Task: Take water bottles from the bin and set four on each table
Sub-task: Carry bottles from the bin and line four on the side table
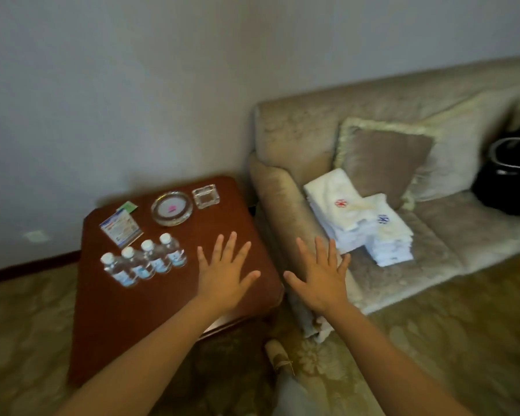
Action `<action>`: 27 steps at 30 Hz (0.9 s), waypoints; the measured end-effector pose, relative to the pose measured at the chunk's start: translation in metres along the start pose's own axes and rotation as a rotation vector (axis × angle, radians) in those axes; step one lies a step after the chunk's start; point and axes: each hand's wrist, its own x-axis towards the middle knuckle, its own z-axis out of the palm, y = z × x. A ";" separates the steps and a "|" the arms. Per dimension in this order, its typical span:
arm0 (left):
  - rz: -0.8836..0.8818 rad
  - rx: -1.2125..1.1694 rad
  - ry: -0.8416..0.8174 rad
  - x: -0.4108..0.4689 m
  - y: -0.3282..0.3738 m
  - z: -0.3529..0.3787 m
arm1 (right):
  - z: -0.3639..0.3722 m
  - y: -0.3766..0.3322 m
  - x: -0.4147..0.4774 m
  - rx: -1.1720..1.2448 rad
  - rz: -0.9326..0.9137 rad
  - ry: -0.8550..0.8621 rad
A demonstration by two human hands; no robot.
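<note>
Four water bottles (144, 259) stand upright in a slanting row, touching, on the left part of the bench (162, 319). Left hand (227, 276) spread flat above the bench; right hand (321, 280) spread, empty, beside the sofa (403, 115)

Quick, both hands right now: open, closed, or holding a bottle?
Left hand: open, fingers spread, holding nothing, above the table.
Right hand: open, fingers spread, holding nothing.
</note>
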 end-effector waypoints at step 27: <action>1.274 0.158 -0.043 -0.227 0.713 0.065 | -0.113 0.443 -0.575 0.003 1.205 0.423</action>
